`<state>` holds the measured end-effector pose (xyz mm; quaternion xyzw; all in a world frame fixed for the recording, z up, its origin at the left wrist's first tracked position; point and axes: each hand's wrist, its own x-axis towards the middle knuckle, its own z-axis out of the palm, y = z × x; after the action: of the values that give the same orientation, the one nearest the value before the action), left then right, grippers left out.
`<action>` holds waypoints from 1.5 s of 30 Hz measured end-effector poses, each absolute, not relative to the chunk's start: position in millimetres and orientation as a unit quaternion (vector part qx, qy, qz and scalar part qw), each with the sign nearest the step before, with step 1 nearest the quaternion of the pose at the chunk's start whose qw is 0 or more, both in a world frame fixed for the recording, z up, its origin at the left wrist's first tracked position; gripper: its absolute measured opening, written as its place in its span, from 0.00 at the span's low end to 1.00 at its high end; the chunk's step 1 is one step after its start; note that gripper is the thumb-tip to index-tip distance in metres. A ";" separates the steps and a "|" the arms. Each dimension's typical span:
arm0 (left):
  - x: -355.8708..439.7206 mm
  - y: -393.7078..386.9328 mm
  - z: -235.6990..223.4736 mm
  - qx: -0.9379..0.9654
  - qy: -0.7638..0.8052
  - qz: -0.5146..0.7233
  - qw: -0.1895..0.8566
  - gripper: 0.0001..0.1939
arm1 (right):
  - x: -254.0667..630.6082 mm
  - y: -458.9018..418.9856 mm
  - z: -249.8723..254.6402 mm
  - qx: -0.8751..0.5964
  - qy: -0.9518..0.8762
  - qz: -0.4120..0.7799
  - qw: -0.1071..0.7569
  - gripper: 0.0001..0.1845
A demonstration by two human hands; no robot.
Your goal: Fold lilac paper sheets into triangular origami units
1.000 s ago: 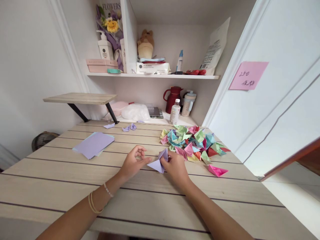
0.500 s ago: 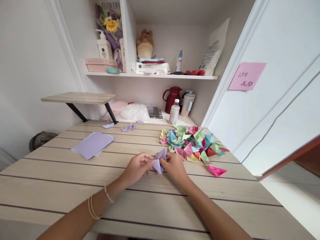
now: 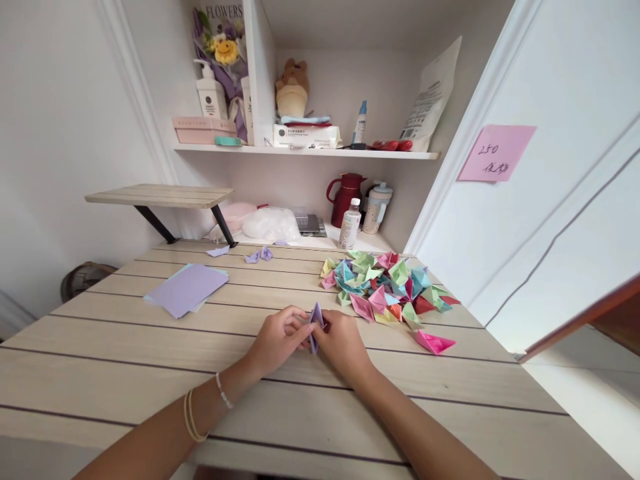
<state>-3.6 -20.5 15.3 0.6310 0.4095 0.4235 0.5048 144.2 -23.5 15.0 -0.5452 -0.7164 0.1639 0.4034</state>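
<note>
Between both hands, over the middle of the table, stands a piece of folded purple paper [image 3: 315, 316], pressed nearly flat and seen almost edge-on. My left hand [image 3: 283, 337] pinches it from the left with thumb and fingers. On the other side my right hand [image 3: 343, 340] grips it, the thumb lying along its face. Part of the paper is hidden behind the fingers. Just beyond the right hand lies a heap of colourful folded paper boats [image 3: 383, 287]. A bright pink paper boat [image 3: 435, 343] sits apart, to the right of that hand.
A stack of purple paper sheets [image 3: 193, 288] lies at the left. Small purple folded pieces [image 3: 259, 255] rest near the back edge. Behind them are a raised wooden stand [image 3: 160, 195], a clear plastic bottle [image 3: 349, 225] and a dark red jug [image 3: 345, 197] below the shelf [image 3: 305, 153].
The purple paper was spread with its points apart; now both hands have squeezed it together into a narrow upright shape. The hands have drawn slightly closer.
</note>
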 end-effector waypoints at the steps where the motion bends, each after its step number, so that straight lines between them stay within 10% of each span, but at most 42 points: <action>1: -2.8 -21.5 15.4 0.631 0.411 0.420 0.506 0.15 | 144.4 -23.4 15.1 -0.549 -0.719 0.151 0.399 0.11; 16: -12.2 -10.9 24.6 0.509 0.407 0.487 0.581 0.09 | 158.5 -13.6 22.4 -0.402 -0.577 0.536 0.467 0.17; 45: -14.1 -12.4 27.0 0.513 0.375 0.468 0.615 0.13 | 167.1 -12.3 24.7 -0.340 -0.724 0.370 0.472 0.15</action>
<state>-14.1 -12.4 27.0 0.5128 0.3753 0.4675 0.6145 167.1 -12.3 24.7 -0.3395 -0.7242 0.3704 0.4723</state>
